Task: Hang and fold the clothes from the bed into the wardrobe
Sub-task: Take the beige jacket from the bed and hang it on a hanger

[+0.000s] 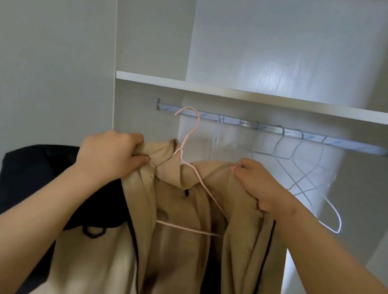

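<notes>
a beige coat (242,246) sits on a pink hanger (187,228), held up in front of the open wardrobe. the left hand (111,153) grips the fabric beside the collar, fingers curled tight round it. the right hand (260,184) clutches the other shoulder. the hook reaches up to the metal rail (273,128), though whether it rests on it is hard to tell. a black garment (43,179) hangs just left of the coat. empty wire hangers (304,176) hang to the right, under a white shelf (240,94).
</notes>
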A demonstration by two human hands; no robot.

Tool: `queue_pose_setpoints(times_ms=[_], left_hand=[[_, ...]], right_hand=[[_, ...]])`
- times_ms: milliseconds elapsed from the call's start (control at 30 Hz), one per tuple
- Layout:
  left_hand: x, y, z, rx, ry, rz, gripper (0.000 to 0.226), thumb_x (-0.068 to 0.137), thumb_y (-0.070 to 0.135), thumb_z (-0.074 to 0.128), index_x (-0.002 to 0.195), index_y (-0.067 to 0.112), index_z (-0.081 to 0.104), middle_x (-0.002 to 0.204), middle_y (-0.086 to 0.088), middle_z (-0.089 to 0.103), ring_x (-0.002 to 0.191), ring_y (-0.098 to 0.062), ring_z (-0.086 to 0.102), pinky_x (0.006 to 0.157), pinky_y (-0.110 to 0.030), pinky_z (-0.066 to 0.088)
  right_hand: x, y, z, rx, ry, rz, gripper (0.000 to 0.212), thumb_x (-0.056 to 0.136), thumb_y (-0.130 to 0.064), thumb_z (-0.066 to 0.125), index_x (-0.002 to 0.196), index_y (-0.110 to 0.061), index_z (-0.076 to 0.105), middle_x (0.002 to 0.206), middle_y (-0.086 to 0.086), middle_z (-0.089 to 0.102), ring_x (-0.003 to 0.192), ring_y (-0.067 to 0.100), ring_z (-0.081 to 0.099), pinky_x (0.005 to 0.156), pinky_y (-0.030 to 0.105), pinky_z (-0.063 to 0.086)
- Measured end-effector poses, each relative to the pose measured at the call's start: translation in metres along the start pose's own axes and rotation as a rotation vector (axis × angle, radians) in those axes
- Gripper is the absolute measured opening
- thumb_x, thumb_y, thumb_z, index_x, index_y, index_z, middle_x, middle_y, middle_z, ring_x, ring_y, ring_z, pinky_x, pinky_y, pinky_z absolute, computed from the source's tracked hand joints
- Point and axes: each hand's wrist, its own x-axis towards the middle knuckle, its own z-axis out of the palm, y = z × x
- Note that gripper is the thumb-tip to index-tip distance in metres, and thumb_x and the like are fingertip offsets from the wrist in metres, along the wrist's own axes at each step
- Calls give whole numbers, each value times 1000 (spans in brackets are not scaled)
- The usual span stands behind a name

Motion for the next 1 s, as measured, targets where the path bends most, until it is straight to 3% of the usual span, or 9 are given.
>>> queue_pose_setpoints(times_ms=[133,267,367,600,700,767,833,933,1000], left_hand=[[-13,25,23,-66,65,-63,35,85,53,53,79,21,42,69,-2,52,79,-33,61,54,-27,31],[-25,36,36,-265,138,-94,28,85,51,55,92,24,57,62,8,48,72,-26,59,49,-24,29],[-26,30,34,-550,124,-145,18,80,46,65,90,31,63,60,15,52,74,-23,60,56,-28,41],[-18,24,20,-758,141,-202,10,77,43,71,80,37,63,72,3,67,77,-18,63,72,-44,53],[-17,14,14,-845,155,-210,12,72,44,75,79,40,66,74,9,68,79,-16,64,75,-46,54],[-16,11,15,-864,135,-179,11,74,42,75,79,44,66,75,14,69,80,-12,65,75,-40,54],[-13,13,17,-962,99,-146,8,81,35,68,79,43,68,79,16,68,82,-4,63,77,-25,51],[-3,12,16,-1032,189,-148,17,90,14,56,84,24,68,84,11,60,85,6,53,80,-3,37],[2,1,11,-992,334,-263,15,91,15,56,87,24,67,84,11,55,86,2,53,84,-10,38]], right_hand=[[-11,-21,18,248,18,129,23,98,-22,41,77,-18,49,77,3,49,67,14,46,55,24,37],[-33,-33,43,499,-81,105,22,100,-17,37,79,-15,42,51,-1,38,31,7,33,34,16,30],[-42,-30,45,235,-96,-95,26,98,-27,42,74,-17,41,45,-10,40,37,5,39,42,20,38],[-40,-6,31,-295,435,-571,37,90,-37,37,97,-15,65,90,0,54,85,13,45,70,23,30],[-30,6,13,-522,384,-421,28,94,-40,43,116,-27,54,108,1,52,99,19,46,78,25,26],[-24,13,8,-564,196,-338,13,94,-44,40,90,-35,48,85,-7,56,79,13,54,61,23,31],[-21,19,11,-572,190,-274,32,93,-48,36,67,-30,34,61,-11,47,57,3,43,48,25,24],[-21,32,15,-548,228,-202,38,93,-48,35,62,-26,34,58,-8,46,55,2,41,47,26,24],[-22,43,17,-530,200,-122,39,94,-48,35,63,-25,39,61,-7,50,58,4,45,49,25,28]])
